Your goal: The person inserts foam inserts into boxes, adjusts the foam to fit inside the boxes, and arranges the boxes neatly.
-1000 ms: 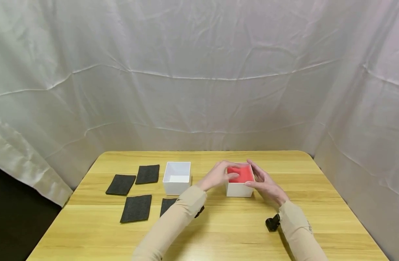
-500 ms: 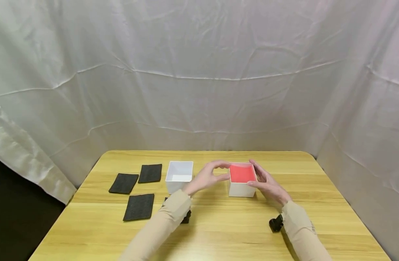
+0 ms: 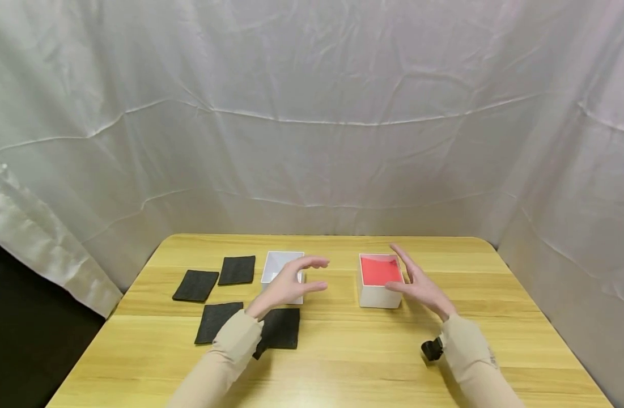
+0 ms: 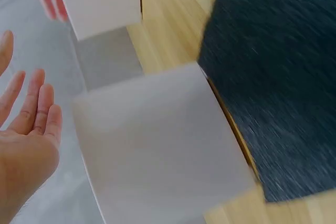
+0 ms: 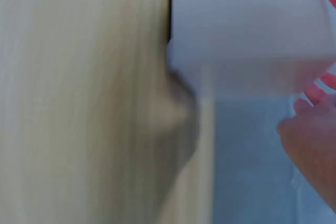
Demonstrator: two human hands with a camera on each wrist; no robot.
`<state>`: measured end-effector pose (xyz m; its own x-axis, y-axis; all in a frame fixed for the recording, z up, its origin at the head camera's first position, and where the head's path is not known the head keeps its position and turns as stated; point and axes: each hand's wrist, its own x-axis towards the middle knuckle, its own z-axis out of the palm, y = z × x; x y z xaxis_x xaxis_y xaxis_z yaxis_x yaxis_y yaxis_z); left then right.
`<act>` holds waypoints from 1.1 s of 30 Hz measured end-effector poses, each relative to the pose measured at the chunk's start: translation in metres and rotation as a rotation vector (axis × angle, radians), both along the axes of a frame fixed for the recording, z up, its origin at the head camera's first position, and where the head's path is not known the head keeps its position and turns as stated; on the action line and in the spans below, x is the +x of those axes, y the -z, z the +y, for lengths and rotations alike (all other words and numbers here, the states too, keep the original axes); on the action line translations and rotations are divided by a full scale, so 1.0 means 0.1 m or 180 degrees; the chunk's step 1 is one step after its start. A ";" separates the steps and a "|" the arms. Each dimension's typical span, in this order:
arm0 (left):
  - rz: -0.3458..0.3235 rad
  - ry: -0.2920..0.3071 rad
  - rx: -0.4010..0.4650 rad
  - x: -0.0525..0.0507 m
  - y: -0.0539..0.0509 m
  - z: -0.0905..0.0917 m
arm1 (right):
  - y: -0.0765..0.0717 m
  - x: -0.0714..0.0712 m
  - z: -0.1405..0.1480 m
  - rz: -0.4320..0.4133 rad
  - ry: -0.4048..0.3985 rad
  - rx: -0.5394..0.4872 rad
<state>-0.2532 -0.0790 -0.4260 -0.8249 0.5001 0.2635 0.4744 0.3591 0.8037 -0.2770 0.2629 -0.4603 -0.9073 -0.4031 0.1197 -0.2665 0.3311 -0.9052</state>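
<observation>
Beside the red-and-white box (image 3: 380, 297), the right hand (image 3: 422, 287) gapes; leftward, the wide left hand (image 3: 287, 283) partly hides a white box (image 3: 279, 260).

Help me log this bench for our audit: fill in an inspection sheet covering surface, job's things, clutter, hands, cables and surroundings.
Surface: table, light wood grain.
Job's things: right-hand white box upright, red material inside; left-hand white box open-topped, partly behind the left hand in the head view.
Clutter: four dark squares on the table's left side; the front two partly hidden by the left sleeve.
Left hand: fingers apart from thumb, holding nothing.
Right hand: spread beside the box with red material; contact unclear.
Cables: nothing seen.
Surroundings: pale curtain behind and beside the table.
</observation>
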 end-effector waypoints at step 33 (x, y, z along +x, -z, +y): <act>-0.0268 -0.0339 0.0115 0.44 0.26 -1.01 | 0.08 0.05 -1.84 -0.0308 -0.0349 -0.0574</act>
